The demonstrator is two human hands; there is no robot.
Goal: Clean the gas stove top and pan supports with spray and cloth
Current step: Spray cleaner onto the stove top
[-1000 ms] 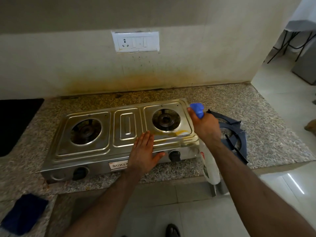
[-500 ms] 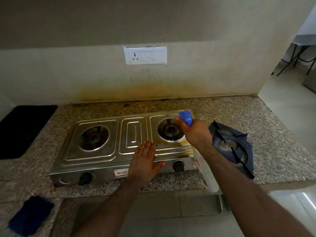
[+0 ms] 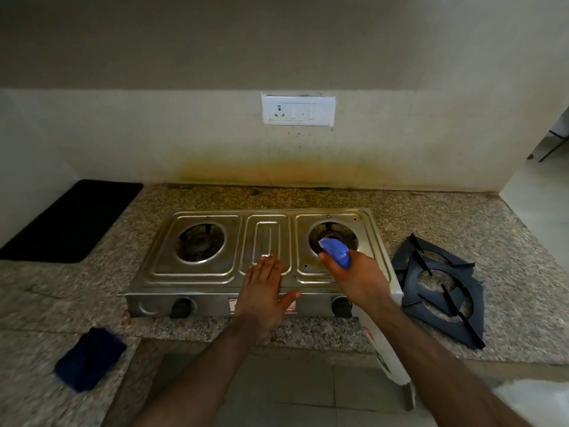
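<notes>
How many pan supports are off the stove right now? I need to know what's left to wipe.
2, as far as shows: both pan supports lie stacked on the counter right of the stove, one overlapping the other. Both burners are bare.

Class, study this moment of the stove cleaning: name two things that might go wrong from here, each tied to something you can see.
1. The spray bottle in the right hand points at the open right burner; cleaner may wet the burner rather than the steel top.
2. The left hand lies flat on the stove beside the nozzle, so spray may land on skin.
</notes>
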